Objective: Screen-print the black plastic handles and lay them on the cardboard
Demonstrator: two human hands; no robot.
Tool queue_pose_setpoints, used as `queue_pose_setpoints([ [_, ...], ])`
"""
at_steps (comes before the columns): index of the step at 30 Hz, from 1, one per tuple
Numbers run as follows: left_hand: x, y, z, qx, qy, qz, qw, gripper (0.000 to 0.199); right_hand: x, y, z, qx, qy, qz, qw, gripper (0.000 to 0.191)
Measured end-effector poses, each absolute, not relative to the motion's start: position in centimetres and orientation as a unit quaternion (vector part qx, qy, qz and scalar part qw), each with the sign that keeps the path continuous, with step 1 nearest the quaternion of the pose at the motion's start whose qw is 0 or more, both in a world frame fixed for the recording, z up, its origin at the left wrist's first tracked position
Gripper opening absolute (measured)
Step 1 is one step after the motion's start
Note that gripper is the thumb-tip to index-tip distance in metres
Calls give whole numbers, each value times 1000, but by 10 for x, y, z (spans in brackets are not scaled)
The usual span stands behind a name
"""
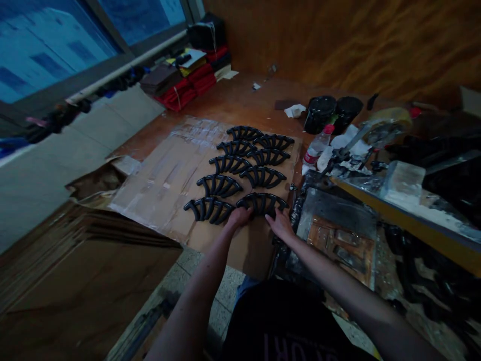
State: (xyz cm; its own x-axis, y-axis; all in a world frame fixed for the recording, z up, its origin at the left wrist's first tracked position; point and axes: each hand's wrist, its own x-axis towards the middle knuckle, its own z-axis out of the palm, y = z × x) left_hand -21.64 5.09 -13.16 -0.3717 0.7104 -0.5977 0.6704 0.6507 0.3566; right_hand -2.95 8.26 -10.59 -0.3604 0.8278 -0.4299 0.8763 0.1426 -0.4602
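A black fan-shaped piece (262,202), a curved bar with several short spokes, lies at the near right of a flat cardboard sheet (150,183). My left hand (240,216) is closed on its left end, with the fingertips partly hidden. At its right end my right hand (280,223) grips it between thumb and fingers. More pieces of the same shape are laid out in two columns on the cardboard. The nearest of them, another black piece (208,208), is just left of my left hand.
To the right stand a grimy metal plate (326,205), a plastic bottle (317,147), dark cans (320,113) and a tape dispenser (370,133). Stacked cardboard (97,271) leans at the lower left. Red folded bundles (190,85) are piled by the window.
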Motion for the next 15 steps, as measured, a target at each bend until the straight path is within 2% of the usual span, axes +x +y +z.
queue_pose_setpoints([
  [5,-217,50,-131,397,847,30,352,62,-40,92,-108,563,749,-348,27,67],
  [9,-205,40,-128,365,877,48,310,60,-34,90,-103,498,757,-423,-11,65],
  [12,-194,28,-125,355,887,67,289,52,-1,84,-87,442,768,-455,-84,54],
  [15,-182,11,-120,357,888,87,276,45,73,78,-69,449,775,-406,-183,39],
])
